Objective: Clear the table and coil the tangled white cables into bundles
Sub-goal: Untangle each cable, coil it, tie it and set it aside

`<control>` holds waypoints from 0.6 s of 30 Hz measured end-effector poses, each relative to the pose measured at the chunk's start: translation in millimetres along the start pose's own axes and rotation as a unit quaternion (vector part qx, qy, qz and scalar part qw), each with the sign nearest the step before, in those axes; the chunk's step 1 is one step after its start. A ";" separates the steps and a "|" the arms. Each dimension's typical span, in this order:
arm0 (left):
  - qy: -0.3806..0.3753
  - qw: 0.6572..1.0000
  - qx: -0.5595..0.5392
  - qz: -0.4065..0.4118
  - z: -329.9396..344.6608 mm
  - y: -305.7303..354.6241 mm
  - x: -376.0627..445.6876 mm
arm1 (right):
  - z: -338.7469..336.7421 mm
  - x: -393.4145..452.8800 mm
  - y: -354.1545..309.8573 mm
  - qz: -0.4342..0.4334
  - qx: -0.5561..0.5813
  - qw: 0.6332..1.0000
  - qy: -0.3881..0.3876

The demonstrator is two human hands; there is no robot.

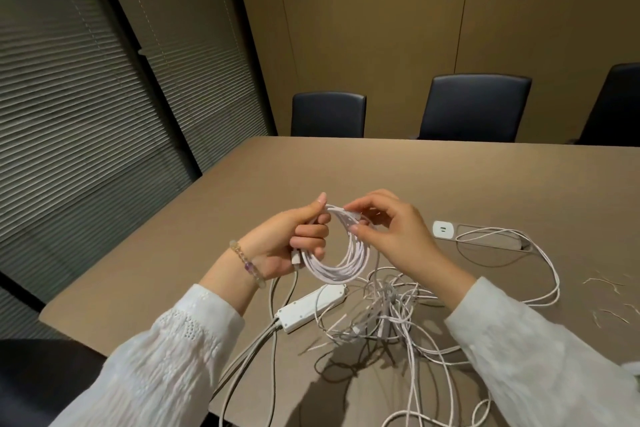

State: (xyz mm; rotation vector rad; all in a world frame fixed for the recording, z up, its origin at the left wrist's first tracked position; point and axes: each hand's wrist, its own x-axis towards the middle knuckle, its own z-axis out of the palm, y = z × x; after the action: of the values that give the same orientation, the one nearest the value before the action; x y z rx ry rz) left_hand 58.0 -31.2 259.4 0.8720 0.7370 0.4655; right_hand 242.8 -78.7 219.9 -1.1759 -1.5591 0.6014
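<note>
A coiled white cable [337, 253] is hanging above the counter [242, 191], over a tangle of loose white cables [388, 315]. The left hand [294, 239] is gripping the coil's side, fingers curled round it; the right hand [384, 222] is pinching its top strands. A white power strip [311, 307] is lying just below.
</note>
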 end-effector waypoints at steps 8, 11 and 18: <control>0.020 0.996 0.075 0.039 2.4 28.0 -6.9 | 4.3 -3.8 16.8 0.152 0.225 0.961 -0.046; 0.044 0.991 0.090 0.091 1.5 44.8 -8.3 | 10.3 -8.0 29.8 0.193 0.227 0.950 -0.089; 0.069 0.969 0.074 0.224 9.2 87.0 -22.2 | 22.2 -21.7 68.7 0.202 0.065 0.965 -0.156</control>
State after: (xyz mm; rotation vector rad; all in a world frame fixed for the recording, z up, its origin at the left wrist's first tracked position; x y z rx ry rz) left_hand 43.6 -0.5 343.0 1.1624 0.7081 0.8884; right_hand 247.5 -67.1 145.5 -1.3553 -1.5134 1.1890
